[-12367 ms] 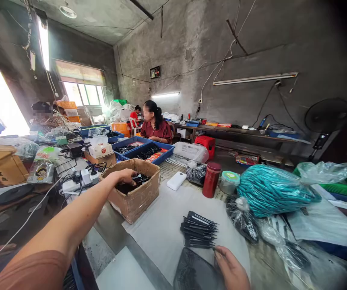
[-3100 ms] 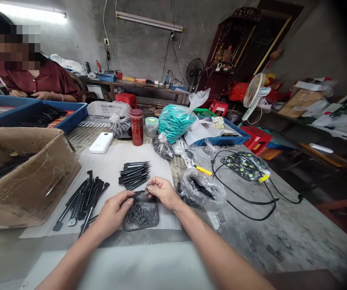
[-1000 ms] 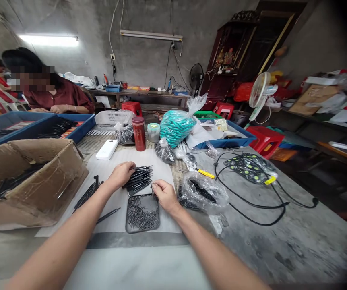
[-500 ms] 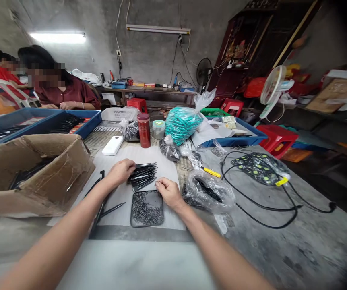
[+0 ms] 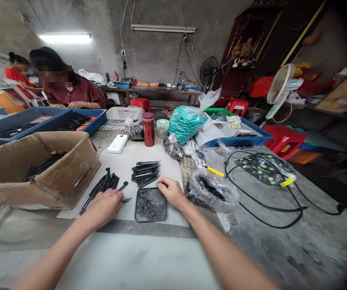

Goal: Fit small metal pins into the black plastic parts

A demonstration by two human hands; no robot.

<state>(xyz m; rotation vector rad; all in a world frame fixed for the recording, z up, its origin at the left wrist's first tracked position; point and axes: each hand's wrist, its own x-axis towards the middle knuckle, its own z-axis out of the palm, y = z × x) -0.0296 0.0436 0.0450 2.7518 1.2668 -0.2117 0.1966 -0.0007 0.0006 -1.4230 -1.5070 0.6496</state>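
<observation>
Sticks (image 5: 146,174) form two piles (image 5: 104,182), left hand (image 5: 105,207) at one, right hand (image 5: 172,191) by one tray (image 5: 151,220), grips unclear.

The stained gray tabletop (image 5: 282,249) carries a pale sheet (image 5: 128,169), a red flask (image 5: 148,131), a blue tray (image 5: 238,141), a yellow-handled tool (image 5: 215,171) and a black cable (image 5: 279,228).

Head camera, one wide view: worn above the six-o'clock side of the counter (image 5: 282,257); facing twelve o'clock, pitched down; left hand (image 5: 107,205) and right hand (image 5: 171,192) at close range, grey wall (image 5: 161,52) far off at twelve.
</observation>
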